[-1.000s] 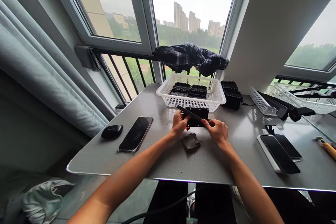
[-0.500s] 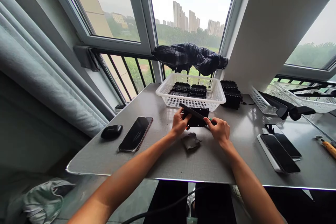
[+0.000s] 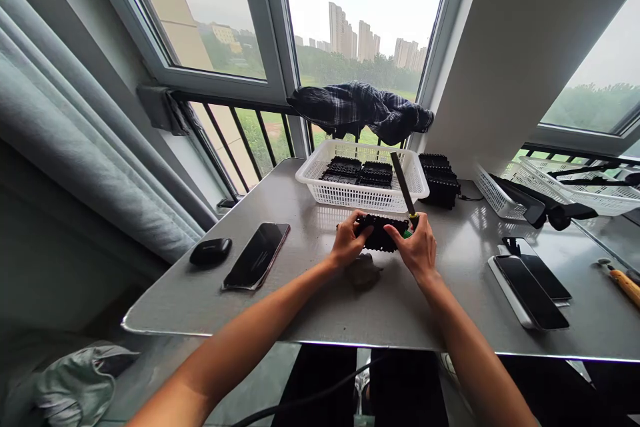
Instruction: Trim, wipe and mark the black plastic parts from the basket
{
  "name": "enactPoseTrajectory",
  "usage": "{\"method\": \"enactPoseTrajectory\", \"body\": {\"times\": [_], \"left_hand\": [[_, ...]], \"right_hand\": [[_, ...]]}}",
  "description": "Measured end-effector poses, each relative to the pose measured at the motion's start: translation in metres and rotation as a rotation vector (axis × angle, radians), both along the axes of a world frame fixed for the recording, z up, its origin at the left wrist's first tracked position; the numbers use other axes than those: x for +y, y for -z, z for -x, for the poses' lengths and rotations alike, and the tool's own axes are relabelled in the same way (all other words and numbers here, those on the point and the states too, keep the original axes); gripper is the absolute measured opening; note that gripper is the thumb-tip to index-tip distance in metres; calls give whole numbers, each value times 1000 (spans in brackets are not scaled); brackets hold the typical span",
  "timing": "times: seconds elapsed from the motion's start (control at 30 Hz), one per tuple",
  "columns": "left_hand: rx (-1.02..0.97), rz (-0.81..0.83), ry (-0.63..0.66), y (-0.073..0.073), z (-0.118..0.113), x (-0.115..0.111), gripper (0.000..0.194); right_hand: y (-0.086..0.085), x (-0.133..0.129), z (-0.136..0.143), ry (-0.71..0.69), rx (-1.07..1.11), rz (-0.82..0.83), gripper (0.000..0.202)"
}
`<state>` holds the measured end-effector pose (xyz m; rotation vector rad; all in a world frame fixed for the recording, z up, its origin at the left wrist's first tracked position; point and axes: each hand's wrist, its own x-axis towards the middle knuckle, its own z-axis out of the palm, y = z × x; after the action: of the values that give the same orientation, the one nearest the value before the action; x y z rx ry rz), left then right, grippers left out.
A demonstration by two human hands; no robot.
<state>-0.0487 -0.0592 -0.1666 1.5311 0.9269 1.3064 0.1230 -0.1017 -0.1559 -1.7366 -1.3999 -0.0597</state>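
Note:
A black part with toothed edges (image 3: 381,233) is held between my two hands above the grey table (image 3: 310,293). My left hand (image 3: 349,240) grips its left end, thumb across the near face. On the right end lies the thumb of my right hand (image 3: 419,248), which also holds a long flat dark tool (image 3: 403,185) with a green handle, pointing up and away. Beneath the part is a crumpled grey piece (image 3: 363,272). Beyond it stands a white plastic basket (image 3: 360,197) with several similar black parts (image 3: 343,170) inside.
A phone (image 3: 257,255) and a black case (image 3: 211,251) lie on the left. More black parts (image 3: 439,180) are stacked right of the basket. Phones (image 3: 533,290), a yellow-handled tool (image 3: 625,285) and other white baskets (image 3: 503,197) are at the right.
The dark tool has swung from lying across the black part to pointing up over the basket's right side. The part has tilted, and my right thumb now presses on it.

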Motion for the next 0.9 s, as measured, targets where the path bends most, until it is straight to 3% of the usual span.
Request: {"method": "enactPoseTrajectory", "body": {"times": [0.17, 0.37, 0.63, 0.8, 0.9], "left_hand": [[-89, 92, 63, -3, 3, 5, 27], [-147, 190, 137, -4, 8, 13, 43], [-6, 57, -53, 1, 6, 18, 44], [-239, 123, -92, 10, 5, 31, 42], [-422, 245, -25, 13, 3, 35, 44]], "right_hand": [[-5, -2, -8, -10, 87, 59, 55], [-10, -4, -7, -263, 239, 21, 49], [-3, 0, -3, -417, 387, 28, 49], [-6, -1, -3, -510, 372, 117, 45], [-6, 0, -3, -531, 359, 139, 46]]}}
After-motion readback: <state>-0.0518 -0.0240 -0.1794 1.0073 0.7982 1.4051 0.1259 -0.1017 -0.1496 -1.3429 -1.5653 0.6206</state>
